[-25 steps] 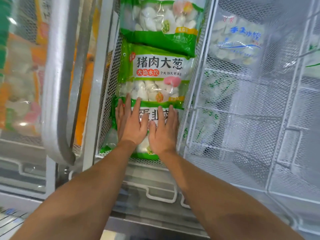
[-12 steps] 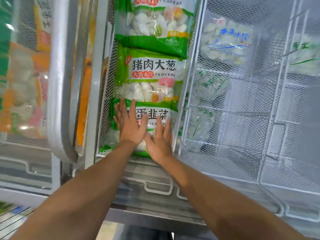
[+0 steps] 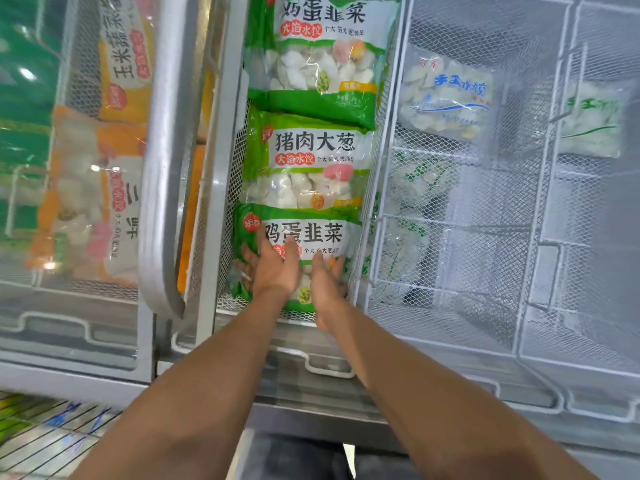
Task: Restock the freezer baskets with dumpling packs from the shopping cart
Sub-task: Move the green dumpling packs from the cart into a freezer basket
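Orange dumpling bags [image 3: 100,188] sit behind the glass on the left. The middle white wire-mesh basket [image 3: 375,188] looks about full with three green dumpling packs; left hand [image 3: 273,271] and right hand [image 3: 325,282] lie on the nearest green pack [image 3: 311,233], fingers straight and loosely spread. The right white mesh basket [image 3: 530,220] holds only a few pale packs, so I'd guess plenty's left.

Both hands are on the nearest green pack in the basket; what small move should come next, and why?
Probably lift both hands off the nearest green dumpling pack: it already lies in the white wire-mesh basket, in line with the other two packs.
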